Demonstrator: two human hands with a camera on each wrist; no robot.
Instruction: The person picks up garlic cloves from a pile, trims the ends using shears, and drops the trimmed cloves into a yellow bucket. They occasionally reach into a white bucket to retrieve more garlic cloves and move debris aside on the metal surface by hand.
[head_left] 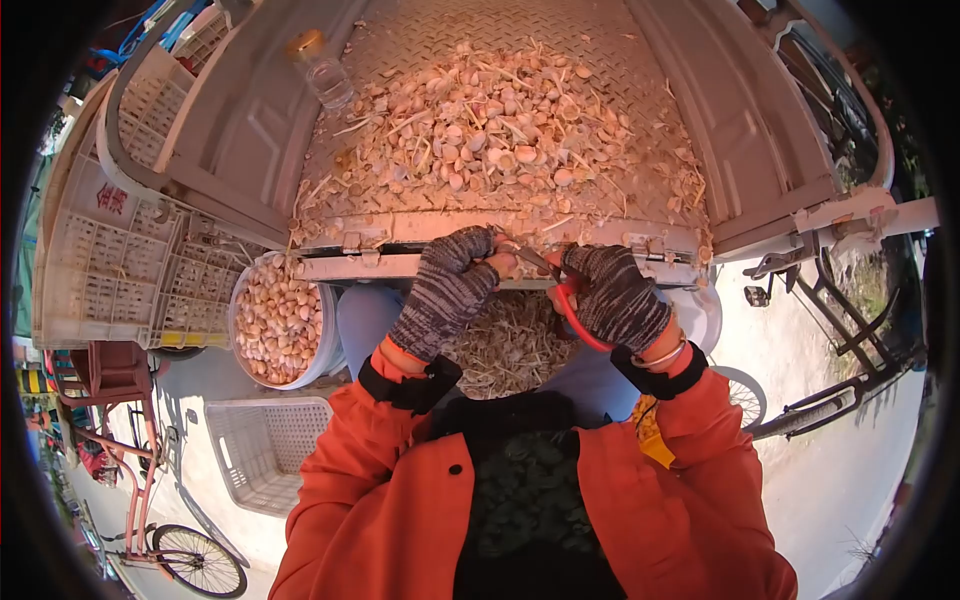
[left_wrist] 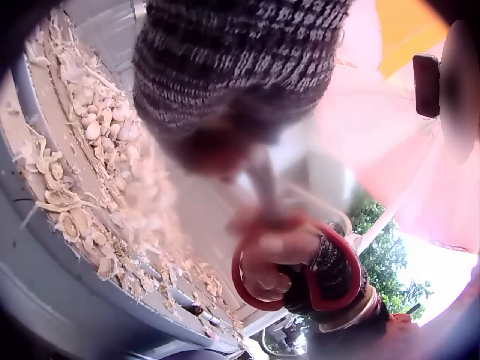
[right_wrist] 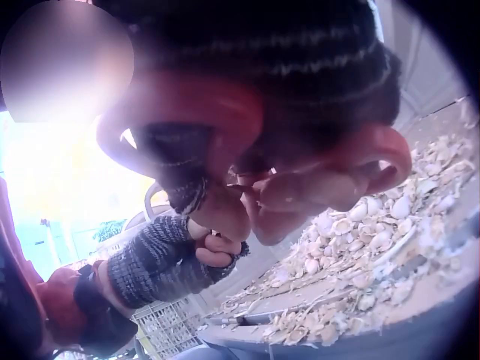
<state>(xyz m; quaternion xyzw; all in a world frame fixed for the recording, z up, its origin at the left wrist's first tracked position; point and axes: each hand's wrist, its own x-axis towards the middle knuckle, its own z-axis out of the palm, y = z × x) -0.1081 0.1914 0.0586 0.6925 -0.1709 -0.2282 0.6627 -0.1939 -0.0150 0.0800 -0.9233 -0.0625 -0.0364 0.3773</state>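
Observation:
In both hands are dark striped knit gloves with bare fingertips. My right hand [head_left: 612, 295] grips a pair of scissors [head_left: 577, 325] by its red loop handles, and the metal blades point left toward the other hand. The fingers of my left hand [head_left: 450, 285] are curled, pinching a small pinkish piece of garlic [head_left: 507, 246] close to the blade tips. It is mostly hidden by the fingers and blurred in the left wrist view. Both hands are over the front edge of a metal truck bed [head_left: 375, 232], where a heap of garlic [head_left: 480, 130] lies among dry stalks.
A bucket [head_left: 325, 340] full of garlic stands left of the knees. Cut stalks [head_left: 510, 350] lie below the hands, between the legs. An empty plastic crate [head_left: 270, 450] sits at lower left, with bicycles on both sides. A clear jar [head_left: 328, 82] stands on the bed.

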